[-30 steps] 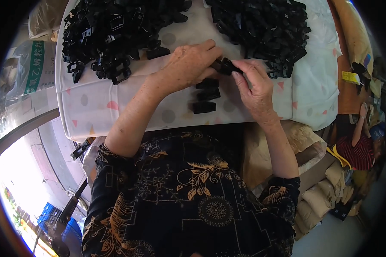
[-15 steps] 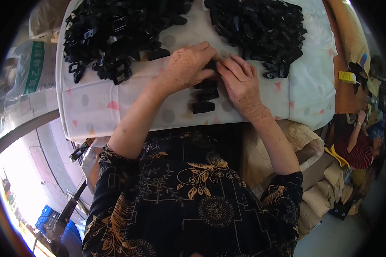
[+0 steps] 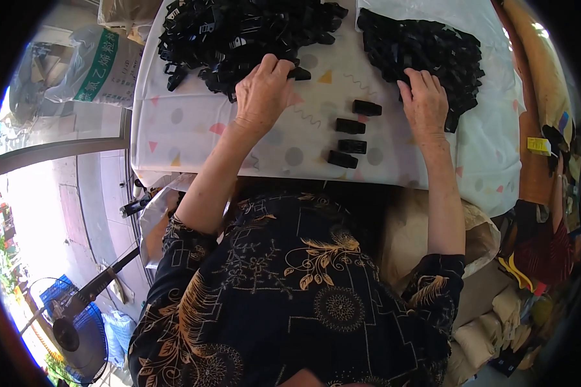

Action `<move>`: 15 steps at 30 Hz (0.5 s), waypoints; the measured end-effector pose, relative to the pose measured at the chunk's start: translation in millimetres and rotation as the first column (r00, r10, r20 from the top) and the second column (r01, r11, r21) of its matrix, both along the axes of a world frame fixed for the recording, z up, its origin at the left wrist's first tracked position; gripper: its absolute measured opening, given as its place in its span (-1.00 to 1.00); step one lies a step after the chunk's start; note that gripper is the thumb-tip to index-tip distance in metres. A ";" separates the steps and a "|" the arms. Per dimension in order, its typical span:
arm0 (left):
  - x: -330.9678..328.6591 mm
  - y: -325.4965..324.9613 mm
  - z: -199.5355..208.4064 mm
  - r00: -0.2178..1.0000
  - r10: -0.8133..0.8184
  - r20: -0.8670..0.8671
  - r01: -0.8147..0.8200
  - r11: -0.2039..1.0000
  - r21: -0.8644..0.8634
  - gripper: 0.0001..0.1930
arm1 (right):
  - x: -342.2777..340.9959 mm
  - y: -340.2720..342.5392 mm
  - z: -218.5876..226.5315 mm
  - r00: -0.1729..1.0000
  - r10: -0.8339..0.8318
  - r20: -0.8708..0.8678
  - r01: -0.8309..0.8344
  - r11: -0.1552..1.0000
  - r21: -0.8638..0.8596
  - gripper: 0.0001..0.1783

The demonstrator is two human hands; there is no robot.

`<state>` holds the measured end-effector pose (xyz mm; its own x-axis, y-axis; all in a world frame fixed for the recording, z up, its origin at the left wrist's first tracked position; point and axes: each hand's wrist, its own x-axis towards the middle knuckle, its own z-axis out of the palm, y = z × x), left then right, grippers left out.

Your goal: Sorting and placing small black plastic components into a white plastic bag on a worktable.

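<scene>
Black plastic parts form a large loose pile (image 3: 252, 32) at the far left of the cloth-covered table and a second pile (image 3: 432, 55) at the far right. My left hand (image 3: 263, 93) lies at the near edge of the left pile with its fingers bent down; whatever is under the fingertips is hidden. On the near-left side of the right pile, my right hand (image 3: 424, 103) has its fingers loosely bent and its thumb apart, with nothing visible between them. Several small black plastic clip-like pieces (image 3: 352, 146) lie between my hands in a short, spaced column.
A pale cloth (image 3: 193, 145) with coloured shapes covers the table. To the left are a clear plastic sack (image 3: 106, 68) with a green band and a fan (image 3: 71, 329). A yellow box (image 3: 539, 146) sits at the right; brown paper packing (image 3: 410, 226) is under the table's near edge.
My hands were together over the small black pieces. They have parted, left hand to the left pile and right hand to the right pile, leaving the column of pieces uncovered. The view has shifted.
</scene>
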<state>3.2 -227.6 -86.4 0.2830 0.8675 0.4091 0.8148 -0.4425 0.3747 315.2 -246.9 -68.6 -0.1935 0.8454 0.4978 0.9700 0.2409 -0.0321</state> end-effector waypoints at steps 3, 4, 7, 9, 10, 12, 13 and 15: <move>6.5 0.7 -3.6 0.997 -0.070 0.037 0.069 0.997 0.025 -0.79 | 0.6 -0.9 -5.0 0.998 0.020 -0.060 -0.019 1.000 0.015 -0.71; 10.4 0.4 -2.8 0.994 -0.097 0.057 0.096 0.995 0.028 -0.82 | 0.4 -1.1 -4.5 0.994 0.047 -0.103 -0.045 0.999 0.019 -0.71; 34.4 2.4 -1.9 0.984 -0.147 0.101 0.157 0.982 -0.104 -0.89 | -3.3 -12.1 7.0 0.930 0.020 -0.366 -0.050 0.996 -0.072 -0.71; 55.5 8.1 -1.2 0.975 -0.205 0.080 0.213 0.970 -0.115 -0.91 | -5.0 -20.4 13.3 0.817 -0.056 -0.574 -0.067 0.979 -0.191 -0.71; 67.2 11.5 0.7 0.963 -0.266 0.054 0.270 0.955 -0.121 -0.93 | -4.0 -23.6 14.6 0.748 -0.051 -0.662 -0.125 0.968 -0.216 -0.71; 80.5 15.7 7.6 0.958 -0.285 0.028 0.285 0.941 -0.182 -0.90 | -6.9 -29.4 18.4 0.666 -0.053 -0.744 -0.190 0.953 -0.237 -0.71; 83.9 16.5 6.9 0.950 -0.312 0.027 0.310 0.929 -0.202 -0.86 | -11.6 -32.4 22.5 0.694 -0.022 -0.720 -0.211 0.949 -0.233 -0.71; 81.5 17.2 5.7 0.943 -0.333 0.024 0.330 0.916 -0.229 -0.81 | -18.5 -29.7 22.8 0.722 0.028 -0.691 -0.260 0.937 -0.234 -0.71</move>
